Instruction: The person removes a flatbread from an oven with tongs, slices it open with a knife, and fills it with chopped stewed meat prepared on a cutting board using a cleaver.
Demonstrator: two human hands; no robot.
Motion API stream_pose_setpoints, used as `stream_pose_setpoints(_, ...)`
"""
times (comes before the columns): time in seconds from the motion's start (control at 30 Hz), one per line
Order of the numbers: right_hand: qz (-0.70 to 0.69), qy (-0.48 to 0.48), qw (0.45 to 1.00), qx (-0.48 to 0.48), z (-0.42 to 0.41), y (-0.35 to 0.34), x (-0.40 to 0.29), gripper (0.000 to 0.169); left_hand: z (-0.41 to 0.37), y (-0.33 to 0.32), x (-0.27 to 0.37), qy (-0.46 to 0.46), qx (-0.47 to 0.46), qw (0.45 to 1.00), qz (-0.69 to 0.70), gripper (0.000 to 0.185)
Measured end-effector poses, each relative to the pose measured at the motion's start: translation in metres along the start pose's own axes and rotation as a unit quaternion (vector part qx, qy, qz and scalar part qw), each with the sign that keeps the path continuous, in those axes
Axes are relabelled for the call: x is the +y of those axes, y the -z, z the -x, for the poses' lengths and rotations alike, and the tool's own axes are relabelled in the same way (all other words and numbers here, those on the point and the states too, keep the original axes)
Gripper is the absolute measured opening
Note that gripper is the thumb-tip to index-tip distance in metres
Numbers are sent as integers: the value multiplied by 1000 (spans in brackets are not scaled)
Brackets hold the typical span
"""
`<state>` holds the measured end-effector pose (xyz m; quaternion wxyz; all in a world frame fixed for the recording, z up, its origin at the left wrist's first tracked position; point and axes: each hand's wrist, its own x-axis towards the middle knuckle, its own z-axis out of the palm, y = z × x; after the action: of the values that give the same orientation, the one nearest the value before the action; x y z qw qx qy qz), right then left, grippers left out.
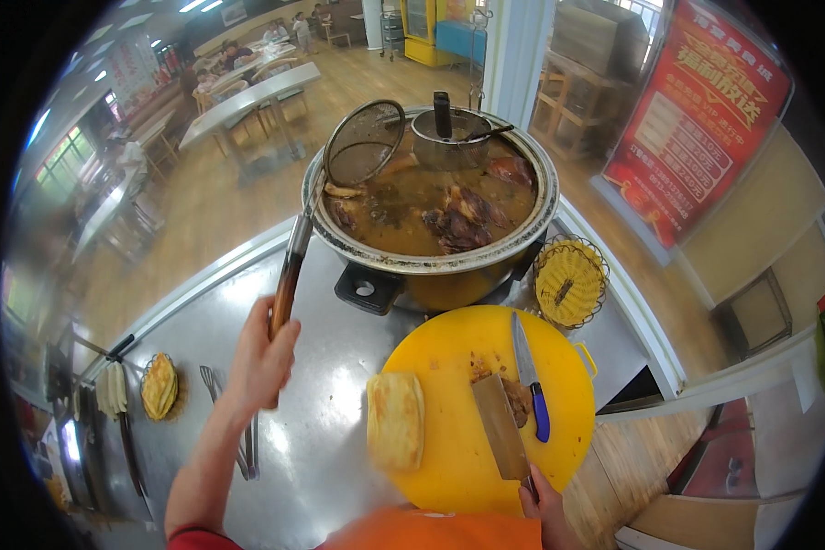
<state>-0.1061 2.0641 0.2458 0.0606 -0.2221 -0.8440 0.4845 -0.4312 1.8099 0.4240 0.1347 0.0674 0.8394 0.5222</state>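
Note:
My left hand [265, 354] grips the dark wooden handle of a wire mesh skimmer [364, 141], whose round head tilts over the left rim of a large pot [430, 263]. Brown broth and dark chunks of cooked meat [462, 216] fill the pot. At the lower right my right hand [544, 502] holds a cleaver [500, 426] by its handle, the blade over a round yellow cutting board [447, 412]. Chopped meat [518, 400] lies beside the blade, partly hidden by it. A knife with a blue handle [540, 412] lies to the right, and flatbread [395, 421] at the board's left edge.
A deep strainer [452, 148] with a black handle sits in the pot. A yellow woven basket [569, 282] stands right of the pot. Metal tongs [247, 447] and a basket of flatbreads [159, 386] are on the steel counter [316, 412] at left. People sit at tables beyond.

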Motion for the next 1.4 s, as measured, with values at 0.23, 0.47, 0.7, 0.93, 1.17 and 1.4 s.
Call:
stream_pose_setpoints(0.23,5,-19,1000,5,0,-6,11,45,-90,-5,-8,-113,35,977,-177,22)
stream_pose_setpoints(0.47,3,10,1000,12,-3,-10,26,47,-76,-16,14,1,-63,968,-242,15)
stream_pose_setpoints(0.7,-6,12,1000,11,-8,-8,15,48,-38,9,32,34,-81,973,-213,19)
stream_pose_setpoints(0.93,-15,193,981,35,-18,-13,37,53,-18,24,30,-28,-30,969,-242,28)
stream_pose_setpoints(1.17,13,-7,1000,7,-12,-8,2,46,-78,13,-11,-169,17,914,-367,24)
stream_pose_setpoints(1.4,2,-34,999,17,-14,-6,-5,46,-72,1,28,61,-115,978,-165,19)
